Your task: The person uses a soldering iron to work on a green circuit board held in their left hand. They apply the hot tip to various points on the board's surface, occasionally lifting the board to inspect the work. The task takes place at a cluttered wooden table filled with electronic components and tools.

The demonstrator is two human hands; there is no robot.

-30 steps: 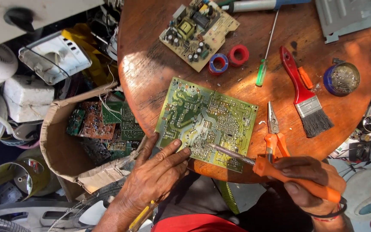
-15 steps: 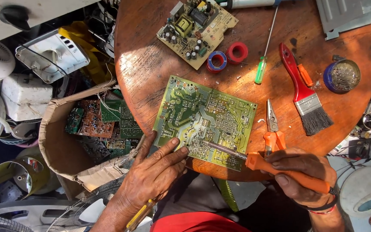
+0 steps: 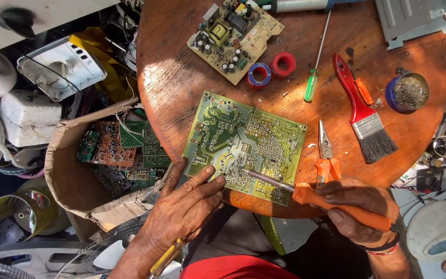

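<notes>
On the green circuit board (image 3: pixel 243 144), right hand (image 3: pixel 360 209) grips soldering iron (image 3: pixel 336 202)

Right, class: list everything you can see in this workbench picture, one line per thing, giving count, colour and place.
Large circuit board: one, green, table centre, solder side up.
Small circuit board: one, tan, table top.
Tape rolls: two, blue and red, beside small board.
Screwdriver: one, green handle, upper middle.
Brush: one, red handle, right.
Pliers: one, orange grips, right of large board.
Round tin: one, blue, far right.
Cardboard box: one, brown, left, holding boards.
Soldering iron: one, orange, tip on large board.
Left hand: steadies large board.
Right hand: grips soldering iron.
</notes>
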